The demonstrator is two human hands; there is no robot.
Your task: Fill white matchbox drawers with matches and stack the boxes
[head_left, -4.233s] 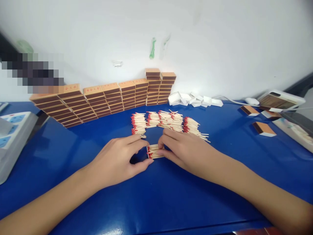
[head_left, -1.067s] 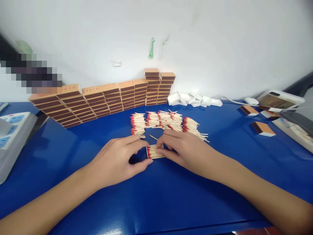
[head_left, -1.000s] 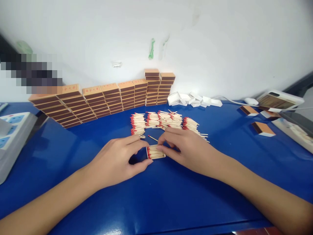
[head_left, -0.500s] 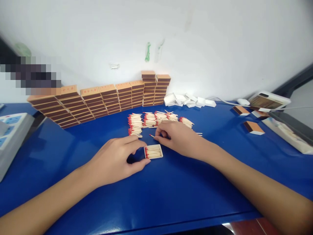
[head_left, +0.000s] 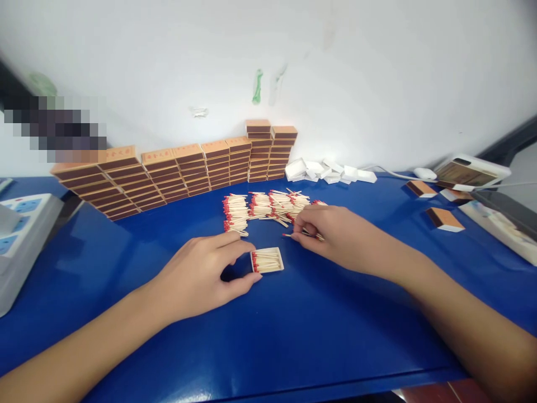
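A small white matchbox tray (head_left: 282, 258) lies on the blue table, filled with red-tipped matchsticks (head_left: 267, 261) whose heads point left. My left hand (head_left: 201, 277) steadies it, index finger and thumb closed on the corners of its left end. Right of the tray, my right hand (head_left: 335, 232) pinches a matchstick (head_left: 287, 235); its red head sticks out to the left of the fingertips. Behind both hands spread heaps of loose matchsticks (head_left: 235, 211), partly hidden by my right hand.
Stacked orange-and-brown matchboxes (head_left: 153, 179) stand in a row along the wall. White empty trays (head_left: 331, 170) are piled beside them. At the right lie several loose matchboxes (head_left: 447, 219) and a white device (head_left: 472, 169) with a cable. A power strip (head_left: 31, 246) sits at the left.
My right hand has moved to the right, away from the tray, with a matchstick in its fingertips. My left hand stays at the tray's left end. The view has shifted slightly.
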